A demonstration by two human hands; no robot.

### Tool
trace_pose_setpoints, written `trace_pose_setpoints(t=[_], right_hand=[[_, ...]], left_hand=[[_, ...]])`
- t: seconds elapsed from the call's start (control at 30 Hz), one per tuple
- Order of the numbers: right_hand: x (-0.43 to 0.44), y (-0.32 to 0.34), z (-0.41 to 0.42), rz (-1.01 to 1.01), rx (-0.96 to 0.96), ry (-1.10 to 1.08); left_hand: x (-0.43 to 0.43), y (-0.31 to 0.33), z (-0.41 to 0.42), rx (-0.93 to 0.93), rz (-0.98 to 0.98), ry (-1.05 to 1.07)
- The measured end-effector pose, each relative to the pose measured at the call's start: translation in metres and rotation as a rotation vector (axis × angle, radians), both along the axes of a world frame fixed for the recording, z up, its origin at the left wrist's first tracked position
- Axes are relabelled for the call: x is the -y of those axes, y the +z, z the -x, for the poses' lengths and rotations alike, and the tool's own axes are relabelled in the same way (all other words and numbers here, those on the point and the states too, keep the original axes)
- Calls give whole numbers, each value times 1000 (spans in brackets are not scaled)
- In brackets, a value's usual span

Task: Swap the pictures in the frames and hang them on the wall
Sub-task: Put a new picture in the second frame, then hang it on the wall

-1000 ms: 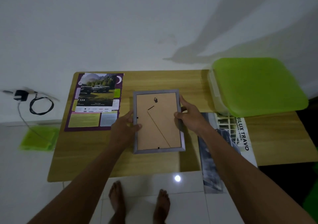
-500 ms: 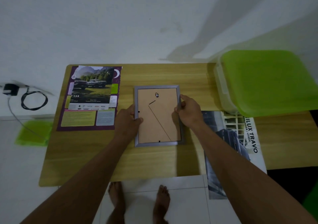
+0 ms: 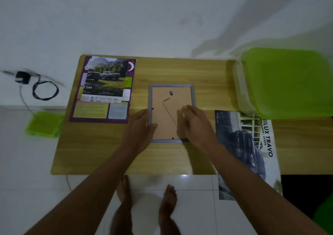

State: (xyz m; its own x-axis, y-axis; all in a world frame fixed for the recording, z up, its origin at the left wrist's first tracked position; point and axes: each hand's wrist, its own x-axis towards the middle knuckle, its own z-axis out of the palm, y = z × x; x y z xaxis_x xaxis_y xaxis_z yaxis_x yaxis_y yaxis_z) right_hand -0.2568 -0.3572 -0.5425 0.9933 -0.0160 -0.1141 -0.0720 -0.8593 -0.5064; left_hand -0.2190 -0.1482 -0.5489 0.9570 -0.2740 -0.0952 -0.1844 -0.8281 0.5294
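1. The picture frame (image 3: 165, 115) was laid face down near the middle of the wooden table (image 3: 180, 72). Its brown backing board was turned upward inside a grey border, and a small hanging loop (image 3: 170, 93) was seen near its far edge.
2. The frame's left edge was grasped by the left hand (image 3: 141, 128). The thumb was curled over the border onto the backing, and the fingers were set along the outer side.
3. The right hand (image 3: 195, 124) was held over the lower right part of the backing. It was smeared by motion, but its fingers seemed straight and released, with nothing held.
4. A purple leaflet (image 3: 97, 111) was spread flat to the left of the frame, with a truck photograph (image 3: 106, 79) laid on its far half.
5. A car poster (image 3: 248, 144) was laid to the right, with its near end hung over the table's edge.
6. A green-lidded box (image 3: 288, 83) was set on the far right corner.
7. A charger (image 3: 22, 77) and its coiled cable were seen beyond the table on the left.
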Motion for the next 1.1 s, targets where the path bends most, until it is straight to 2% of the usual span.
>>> trace_pose_setpoints(t=[0.13,0.3,0.5,0.87,1.1], right_hand=[[-3,-20,32,18,-53,237],[-2,-29,38,47,5,296],[-10,-34,45,38,36,288],[-16,-40,46,-214,5,127],[-17,-40,45,-264,-26,80]], left_hand=[[-14,-5,23,-139,-72,-150],[-20,-17,23,-147,-183,-227],[-19,-23,28,-95,-201,-198],[-15,-27,29,-63,-173,-142],[-16,-31,28,-77,-185,-144]])
